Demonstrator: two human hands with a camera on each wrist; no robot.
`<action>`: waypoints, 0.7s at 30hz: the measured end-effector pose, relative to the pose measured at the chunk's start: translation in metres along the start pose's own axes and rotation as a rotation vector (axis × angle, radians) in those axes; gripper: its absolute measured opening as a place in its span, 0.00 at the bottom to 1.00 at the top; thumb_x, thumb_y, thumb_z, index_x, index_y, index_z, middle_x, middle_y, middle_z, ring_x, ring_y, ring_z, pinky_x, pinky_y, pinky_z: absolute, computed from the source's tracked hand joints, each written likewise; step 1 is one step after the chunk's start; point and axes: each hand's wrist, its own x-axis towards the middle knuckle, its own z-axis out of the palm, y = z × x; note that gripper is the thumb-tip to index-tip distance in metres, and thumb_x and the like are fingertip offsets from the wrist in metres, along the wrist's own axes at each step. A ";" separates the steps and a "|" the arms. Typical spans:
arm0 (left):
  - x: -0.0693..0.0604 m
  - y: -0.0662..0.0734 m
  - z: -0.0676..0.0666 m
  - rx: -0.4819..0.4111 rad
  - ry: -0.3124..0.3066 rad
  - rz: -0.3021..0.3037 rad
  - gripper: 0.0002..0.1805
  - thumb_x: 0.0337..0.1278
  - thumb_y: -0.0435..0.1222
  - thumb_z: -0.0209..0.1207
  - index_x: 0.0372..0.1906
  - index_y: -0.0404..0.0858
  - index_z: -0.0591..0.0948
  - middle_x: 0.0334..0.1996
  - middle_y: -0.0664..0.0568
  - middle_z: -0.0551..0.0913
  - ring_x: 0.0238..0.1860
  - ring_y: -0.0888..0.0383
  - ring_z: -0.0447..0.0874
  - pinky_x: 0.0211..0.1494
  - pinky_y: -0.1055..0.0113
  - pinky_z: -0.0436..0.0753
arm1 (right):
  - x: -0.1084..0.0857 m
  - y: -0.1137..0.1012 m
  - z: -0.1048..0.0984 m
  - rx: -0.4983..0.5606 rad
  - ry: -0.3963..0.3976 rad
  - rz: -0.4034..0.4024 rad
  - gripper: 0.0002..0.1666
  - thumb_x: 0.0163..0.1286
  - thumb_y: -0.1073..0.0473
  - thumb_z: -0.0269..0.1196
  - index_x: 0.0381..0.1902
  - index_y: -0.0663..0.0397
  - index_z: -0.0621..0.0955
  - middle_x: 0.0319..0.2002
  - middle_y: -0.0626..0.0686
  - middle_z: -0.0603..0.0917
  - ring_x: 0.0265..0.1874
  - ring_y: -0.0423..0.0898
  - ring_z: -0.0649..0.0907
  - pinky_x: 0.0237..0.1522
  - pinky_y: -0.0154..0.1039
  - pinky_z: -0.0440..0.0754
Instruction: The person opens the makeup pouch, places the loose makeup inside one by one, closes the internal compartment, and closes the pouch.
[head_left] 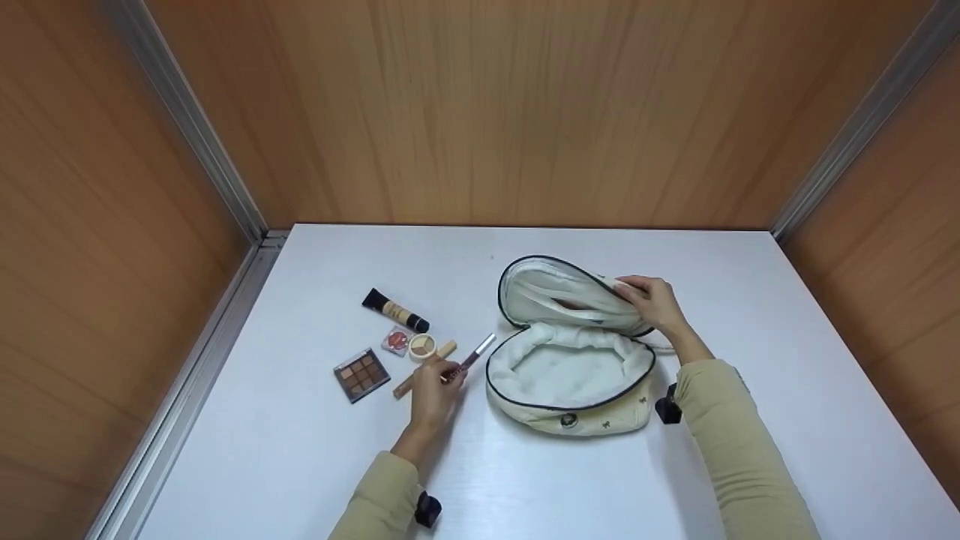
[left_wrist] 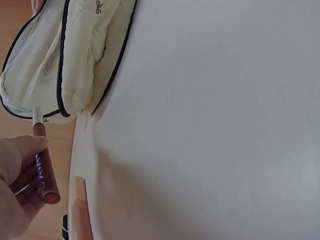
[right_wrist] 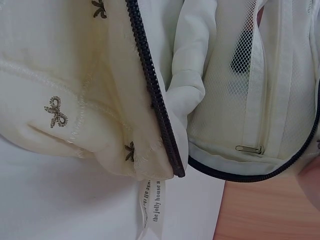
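My left hand point(head_left: 433, 394) pinches a dark red lip gloss tube point(left_wrist: 45, 170) with a silver cap, seen too in the head view left of the bag. A cream makeup bag point(head_left: 540, 421) with black zipper edging stands unzipped, its padded inside facing up. Gripping the edge of its raised lid point(head_left: 536, 289) is my right hand point(head_left: 655, 306). Inside the lid, a mesh pocket point(right_wrist: 225, 100) with a small zipper holds a dark item point(right_wrist: 243, 50), partly veiled by the mesh. Under the left hand lies a tan and peach tube point(head_left: 403, 386), partly covered.
Left of my left hand lie an eyeshadow palette point(head_left: 361, 375), a small square compact with red point(head_left: 397, 341), a round three-colour pot point(head_left: 422, 346) and a black-capped foundation tube point(head_left: 397, 309). Wooden panels point(head_left: 480, 112) border the white table point(head_left: 247, 450) at the back and sides.
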 end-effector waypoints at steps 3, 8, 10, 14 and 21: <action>0.001 0.003 0.004 0.007 0.027 0.046 0.02 0.40 0.27 0.64 0.25 0.33 0.83 0.23 0.52 0.76 0.26 0.61 0.76 0.29 0.72 0.77 | 0.000 -0.001 0.000 0.013 -0.010 0.005 0.19 0.64 0.57 0.55 0.46 0.67 0.78 0.43 0.63 0.79 0.44 0.54 0.78 0.47 0.45 0.73; 0.004 0.009 0.012 0.038 0.076 0.141 0.02 0.38 0.27 0.65 0.23 0.33 0.83 0.23 0.51 0.78 0.25 0.60 0.77 0.28 0.73 0.77 | -0.001 -0.001 0.001 0.013 -0.022 0.026 0.21 0.64 0.55 0.55 0.47 0.67 0.77 0.44 0.63 0.78 0.45 0.54 0.77 0.48 0.45 0.72; 0.006 0.011 0.015 0.040 0.084 0.162 0.02 0.37 0.26 0.65 0.23 0.33 0.83 0.21 0.52 0.78 0.24 0.60 0.77 0.28 0.72 0.77 | -0.001 -0.001 0.001 0.005 -0.022 0.030 0.21 0.64 0.55 0.55 0.47 0.66 0.77 0.45 0.63 0.79 0.46 0.54 0.77 0.48 0.45 0.72; 0.009 0.018 0.020 0.037 0.058 0.141 0.02 0.38 0.27 0.65 0.23 0.33 0.84 0.21 0.53 0.77 0.25 0.61 0.77 0.28 0.73 0.77 | 0.000 0.000 0.001 0.000 -0.023 0.032 0.21 0.64 0.54 0.55 0.48 0.67 0.77 0.45 0.64 0.78 0.46 0.54 0.77 0.49 0.45 0.71; 0.015 0.029 0.028 0.056 0.032 0.125 0.02 0.40 0.29 0.65 0.24 0.33 0.83 0.21 0.53 0.76 0.25 0.60 0.77 0.30 0.71 0.77 | 0.000 0.001 0.000 -0.003 0.000 0.011 0.19 0.64 0.57 0.56 0.46 0.67 0.78 0.44 0.64 0.79 0.46 0.54 0.77 0.49 0.45 0.71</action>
